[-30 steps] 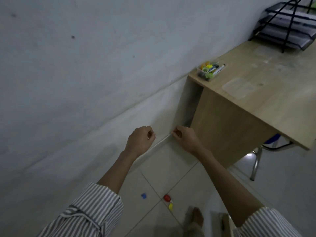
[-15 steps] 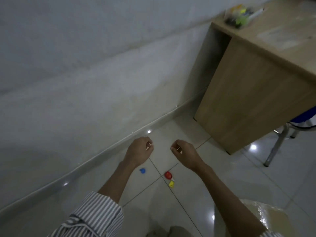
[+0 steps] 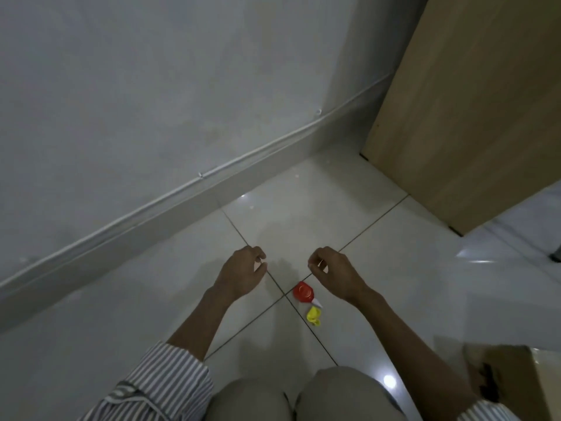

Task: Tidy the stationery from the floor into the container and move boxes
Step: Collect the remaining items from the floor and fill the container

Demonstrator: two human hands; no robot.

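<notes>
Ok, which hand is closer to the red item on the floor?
Right. The right hand is just right of the red item, almost over it; the left hand is farther off to its left.

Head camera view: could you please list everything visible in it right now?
Red stationery piece: one, red, floor, on a tile joint.
Yellow stationery piece: one, yellow, floor, beside the red one.
Desk side panel: one, light wood, upper right.
Cardboard box: one, brown, lower right corner.
Cable: one, white, along the wall's base.
Knees: two, beige trousers, bottom edge.
Left hand, right hand: one each, fingers curled, above the floor; contents unclear.
</notes>
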